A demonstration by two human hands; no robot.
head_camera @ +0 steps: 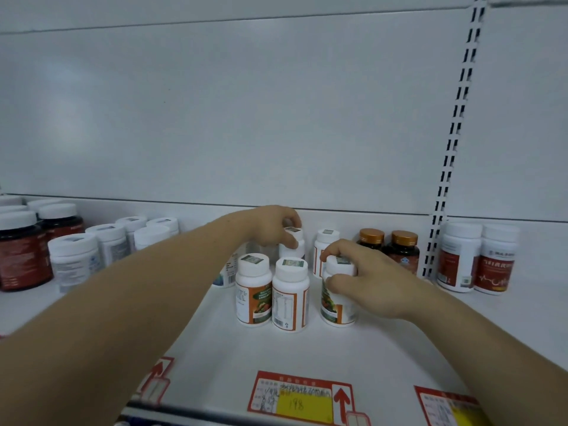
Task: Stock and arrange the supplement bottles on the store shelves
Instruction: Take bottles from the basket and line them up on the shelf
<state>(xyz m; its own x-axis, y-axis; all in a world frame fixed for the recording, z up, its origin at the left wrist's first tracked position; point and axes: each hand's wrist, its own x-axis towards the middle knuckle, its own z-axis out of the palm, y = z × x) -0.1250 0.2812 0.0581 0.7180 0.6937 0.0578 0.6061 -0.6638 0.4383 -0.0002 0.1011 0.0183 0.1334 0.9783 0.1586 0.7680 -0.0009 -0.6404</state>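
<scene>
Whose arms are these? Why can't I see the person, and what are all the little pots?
The camera sits on the person's head and looks down, so you only see their two arms reaching out. They are tidying a white shop shelf. The left hand grips a white bottle at the back. The right hand grips the top of an orange-labelled bottle in front. Two matching bottles stand beside it. Gold-capped bottles and dark red jars stand further off. A price tag sits at the front edge.
</scene>
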